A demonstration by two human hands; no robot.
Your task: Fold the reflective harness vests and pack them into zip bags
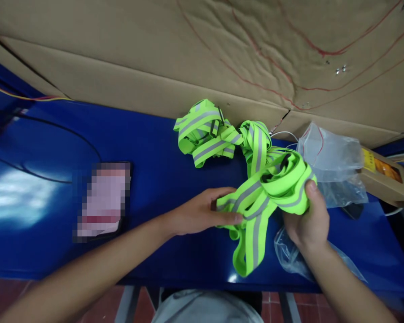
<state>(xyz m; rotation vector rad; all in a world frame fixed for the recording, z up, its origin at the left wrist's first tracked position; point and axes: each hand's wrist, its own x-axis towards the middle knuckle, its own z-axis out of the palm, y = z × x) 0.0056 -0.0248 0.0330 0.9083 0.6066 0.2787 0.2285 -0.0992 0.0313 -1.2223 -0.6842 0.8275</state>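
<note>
Both my hands hold a neon-green reflective strap (256, 229) with a grey stripe, up above the blue table. My left hand (202, 211) grips its loops at the left between thumb and fingers. On the right, my right hand (308, 220) is closed round the rolled part, its thumb on top. A loop hangs down in front of the table edge. Behind lies another bundled green strap (202, 130) with black buckles. A further green bundle (257, 139) sits beside it, partly hidden by the one I hold.
A phone (104, 197) with a blurred-out screen lies left on the blue table (155, 175). Clear plastic bags (330, 152) and a cardboard box (385, 175) stand at the right. Another plastic bag (289, 251) lies under my right arm. A brown board with red wires (138, 45) rises behind.
</note>
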